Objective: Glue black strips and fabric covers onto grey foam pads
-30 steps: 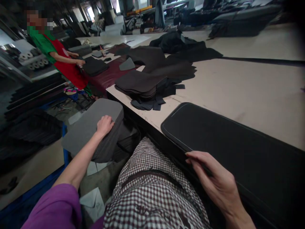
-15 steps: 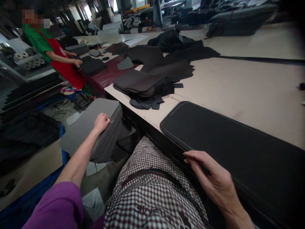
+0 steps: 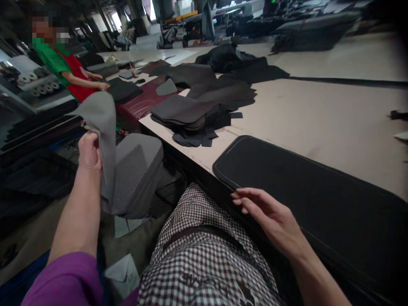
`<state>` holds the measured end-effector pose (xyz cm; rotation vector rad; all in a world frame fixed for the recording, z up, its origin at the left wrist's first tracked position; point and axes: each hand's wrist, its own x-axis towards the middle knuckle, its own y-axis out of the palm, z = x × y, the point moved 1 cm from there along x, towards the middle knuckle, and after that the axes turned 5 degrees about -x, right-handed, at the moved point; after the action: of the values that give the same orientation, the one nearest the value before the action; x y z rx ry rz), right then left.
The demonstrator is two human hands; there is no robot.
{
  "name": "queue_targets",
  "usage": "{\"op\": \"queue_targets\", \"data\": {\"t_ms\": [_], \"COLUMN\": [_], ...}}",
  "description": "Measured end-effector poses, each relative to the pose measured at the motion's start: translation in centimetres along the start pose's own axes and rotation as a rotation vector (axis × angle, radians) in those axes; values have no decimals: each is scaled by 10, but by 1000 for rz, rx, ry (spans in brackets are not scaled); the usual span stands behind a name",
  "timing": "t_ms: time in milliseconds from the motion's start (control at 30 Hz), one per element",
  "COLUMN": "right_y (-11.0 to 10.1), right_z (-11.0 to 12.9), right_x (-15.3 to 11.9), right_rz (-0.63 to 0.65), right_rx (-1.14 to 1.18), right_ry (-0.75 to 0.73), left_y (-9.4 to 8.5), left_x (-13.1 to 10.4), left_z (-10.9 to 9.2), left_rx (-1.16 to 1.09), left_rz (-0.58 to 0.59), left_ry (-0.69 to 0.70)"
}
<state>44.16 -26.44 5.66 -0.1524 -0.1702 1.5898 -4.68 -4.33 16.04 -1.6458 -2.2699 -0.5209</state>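
Observation:
My left hand (image 3: 90, 151) is closed on a grey sheet of material (image 3: 106, 127), which curls up and stands away from the pile. Beside it lies the stack of similar grey sheets (image 3: 137, 165), its layered edge facing me. At the table's near edge my right hand (image 3: 269, 216) hovers with its fingers extended and a little apart, holding nothing. Close to those fingertips is a long black panel with rounded corners (image 3: 287, 182), lying flat with a pale line along its border. Whether the fingertips touch the panel I cannot tell.
Dark cut pieces (image 3: 185, 112) are piled on the pale table (image 3: 334, 114), with more dark material (image 3: 229, 63) behind. Across at the left, a person in a red apron (image 3: 76, 76) handles a dark stack (image 3: 124, 89). White paper (image 3: 123, 274) lies low beside me.
My left hand has moved left, raising and bending a grey sheet off the stack. My right hand has shifted slightly left and up along the table edge.

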Motion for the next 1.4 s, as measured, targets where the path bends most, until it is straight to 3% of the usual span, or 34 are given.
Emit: {"op": "queue_targets", "data": {"t_ms": [67, 100, 233, 300, 400, 467, 500, 567, 667, 700, 733, 800, 933, 1000, 1067, 1200, 1300, 1400], "right_y": [1, 0, -17, -26, -31, -28, -26, -23, -21, -21, -20, -19, -16, -16, -16, -19, -27, -41], "right_z": [12, 19, 38, 37, 24, 15, 12, 7, 4, 4, 4, 4, 9, 13, 19, 27, 31, 31], "right_x": [11, 16, 29, 27, 15, 4, 0, -7, -12, -13, -13, -13, -14, -16, -18, -26, -39, -59], "right_rz": [34, 51, 50, -38, -229, -301, -314, -315, -310, -301, -291, -276, -265, -259, -245, -226, -297, -478], "right_rx": [227, 336, 556, 473, 137, -56, -103, -119, -108, -105, -106, -118, -103, -99, -106, -82, -90, -122], "right_ry": [49, 56, 102, 165, 250, 264, 260, 245, 206, 194, 186, 176, 130, 110, 100, 46, -9, -18], "left_y": [36, 58, 152, 185, 204, 197, 189, 165, 119, 105, 92, 72, 51, 46, 44, 50, 60, 72], "left_x": [-17, -31, -115, -158, -202, -214, -214, -210, -208, -213, -221, -242, -285, -294, -290, -257, -222, -183], "left_z": [-13, -18, -25, -18, 3, 22, 34, 64, 116, 131, 144, 161, 169, 171, 174, 168, 139, 103], "left_rx": [-36, -12, 164, 119, 16, -57, -78, -53, 174, 258, 308, 347, 166, 91, 102, 252, 427, 720], "left_rz": [216, 392, 1354, 1569, 1660, 1619, 1532, 1173, 425, 271, 211, 230, 458, 514, 499, 308, 221, 222], "left_ry": [61, 62, 142, 260, 281, 143, 44, -161, -498, -641, -747, -921, -1209, -1276, -1277, -1114, -868, -581]}}
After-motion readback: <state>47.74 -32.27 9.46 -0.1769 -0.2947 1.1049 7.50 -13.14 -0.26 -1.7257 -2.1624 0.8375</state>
